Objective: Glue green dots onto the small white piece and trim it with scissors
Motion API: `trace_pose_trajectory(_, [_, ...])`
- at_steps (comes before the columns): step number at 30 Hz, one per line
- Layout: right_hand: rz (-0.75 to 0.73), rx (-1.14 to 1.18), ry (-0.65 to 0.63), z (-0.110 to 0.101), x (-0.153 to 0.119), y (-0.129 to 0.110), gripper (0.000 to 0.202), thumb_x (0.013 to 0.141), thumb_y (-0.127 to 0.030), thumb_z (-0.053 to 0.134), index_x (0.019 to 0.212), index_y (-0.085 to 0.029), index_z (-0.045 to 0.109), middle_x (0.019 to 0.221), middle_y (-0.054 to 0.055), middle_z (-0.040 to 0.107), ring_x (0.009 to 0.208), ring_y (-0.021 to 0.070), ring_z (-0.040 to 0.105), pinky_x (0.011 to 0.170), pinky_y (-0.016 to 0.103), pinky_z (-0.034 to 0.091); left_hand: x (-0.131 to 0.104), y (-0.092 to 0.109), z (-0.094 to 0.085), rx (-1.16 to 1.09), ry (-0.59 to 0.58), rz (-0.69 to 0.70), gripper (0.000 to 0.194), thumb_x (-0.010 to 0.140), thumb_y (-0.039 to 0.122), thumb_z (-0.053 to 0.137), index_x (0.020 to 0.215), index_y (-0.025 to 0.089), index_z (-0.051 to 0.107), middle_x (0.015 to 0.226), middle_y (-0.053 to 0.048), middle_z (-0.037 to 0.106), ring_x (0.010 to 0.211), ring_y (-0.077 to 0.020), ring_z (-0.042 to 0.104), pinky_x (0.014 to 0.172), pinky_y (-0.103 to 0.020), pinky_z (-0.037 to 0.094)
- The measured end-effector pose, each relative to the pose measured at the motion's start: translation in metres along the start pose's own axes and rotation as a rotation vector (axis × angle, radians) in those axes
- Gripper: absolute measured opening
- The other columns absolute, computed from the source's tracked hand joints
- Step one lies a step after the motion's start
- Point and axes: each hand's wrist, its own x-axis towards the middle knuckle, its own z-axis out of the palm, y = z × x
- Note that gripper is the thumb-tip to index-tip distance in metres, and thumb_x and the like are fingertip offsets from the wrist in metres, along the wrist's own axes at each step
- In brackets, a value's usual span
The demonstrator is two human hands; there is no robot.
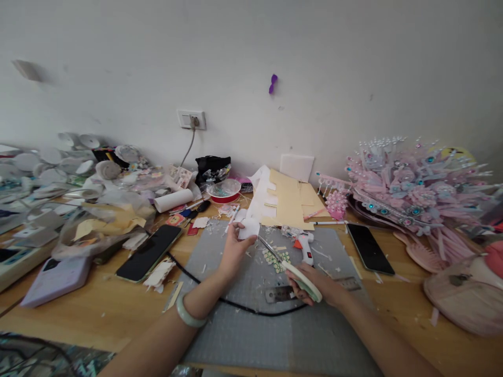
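Note:
Between the thumb and fingers of my left hand (234,246) is a small white rounded piece of paper (249,229). My right hand (308,284) is wrapped round the pale green handles of a pair of scissors (302,283). The metal blades point up and left, with their tips beside the paper's lower right edge. Under the scissors, small green-and-white pieces (275,258) lie on the grey cutting mat (251,340). A white glue gun (306,248) rests just behind my right hand, and a metal ruler (280,294) lies partly beneath that hand.
Cream card sheets (286,196) lie behind the mat. A black phone (148,253) is to the left, another phone (370,248) to the right. A black cable (251,311) crosses the mat. Pink ornaments (408,188) are heaped at the right, plastic bags (102,225) at the left.

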Motion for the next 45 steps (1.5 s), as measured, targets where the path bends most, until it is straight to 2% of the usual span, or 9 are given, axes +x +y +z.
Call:
trace_pose_trajectory(3, [0.010, -0.020, -0.005, -0.0017, 0.0021, 0.0025, 0.040, 0.063, -0.053, 0.057, 0.060, -0.016, 0.042, 0.049, -0.006, 0.044, 0.033, 0.0026, 0.037, 0.027, 0.015, 0.029, -0.0009, 0.0017, 0.0001, 0.050, -0.012, -0.046, 0.028, 0.059, 0.025, 0.063, 0.080, 0.019, 0.046, 0.058, 0.008, 0.045, 0.049, -0.0064, 0.041, 0.049, -0.018, 0.032])
trace_pose_trajectory(5, [0.013, -0.021, -0.001, -0.0019, 0.0026, 0.0028, 0.040, 0.063, -0.053, 0.057, 0.061, -0.016, 0.042, 0.050, -0.006, 0.044, 0.033, 0.0025, 0.037, 0.027, 0.015, 0.029, -0.0015, 0.0034, 0.0000, 0.093, -0.028, -0.071, 0.023, 0.061, 0.027, 0.061, 0.080, 0.017, 0.052, 0.057, 0.007, 0.048, 0.050, -0.0069, 0.042, 0.051, -0.018, 0.032])
trace_pose_trajectory(10, [0.028, -0.049, -0.009, 0.0002, 0.0010, -0.0005, 0.040, 0.064, -0.053, 0.056, 0.059, -0.016, 0.042, 0.045, -0.008, 0.041, 0.032, 0.0024, 0.035, 0.027, 0.014, 0.028, -0.0018, 0.0056, -0.0006, 0.080, -0.080, -0.054, 0.031, 0.061, 0.023, 0.059, 0.091, 0.017, 0.060, 0.078, 0.001, 0.059, 0.059, -0.0081, 0.047, 0.059, -0.020, 0.036])
trace_pose_trajectory(18, [0.044, -0.084, -0.007, -0.0022, 0.0044, 0.0021, 0.038, 0.062, -0.051, 0.058, 0.059, -0.017, 0.042, 0.045, -0.008, 0.040, 0.031, 0.0030, 0.036, 0.026, 0.015, 0.028, -0.0010, 0.0024, -0.0024, 0.031, -0.132, -0.018, 0.037, 0.059, 0.014, 0.057, 0.096, 0.019, 0.061, 0.096, -0.001, 0.059, 0.066, -0.0088, 0.048, 0.061, -0.020, 0.036])
trace_pose_trajectory(35, [0.042, -0.106, -0.006, -0.0043, 0.0069, 0.0041, 0.039, 0.063, -0.052, 0.056, 0.057, -0.016, 0.043, 0.043, -0.007, 0.039, 0.032, 0.0034, 0.036, 0.026, 0.014, 0.029, -0.0032, 0.0054, -0.0026, 0.040, -0.122, -0.023, 0.041, 0.058, 0.011, 0.054, 0.098, 0.021, 0.061, 0.088, 0.001, 0.059, 0.057, -0.0066, 0.042, 0.055, -0.019, 0.033])
trace_pose_trajectory(45, [0.069, -0.119, 0.028, -0.0023, 0.0089, 0.0056, 0.037, 0.065, -0.049, 0.056, 0.056, -0.017, 0.041, 0.042, -0.007, 0.038, 0.030, 0.0038, 0.036, 0.025, 0.015, 0.028, -0.0041, 0.0064, -0.0004, 0.020, -0.194, -0.068, 0.046, 0.056, 0.011, 0.054, 0.101, 0.017, 0.058, 0.083, 0.000, 0.060, 0.054, -0.0068, 0.042, 0.053, -0.019, 0.032])
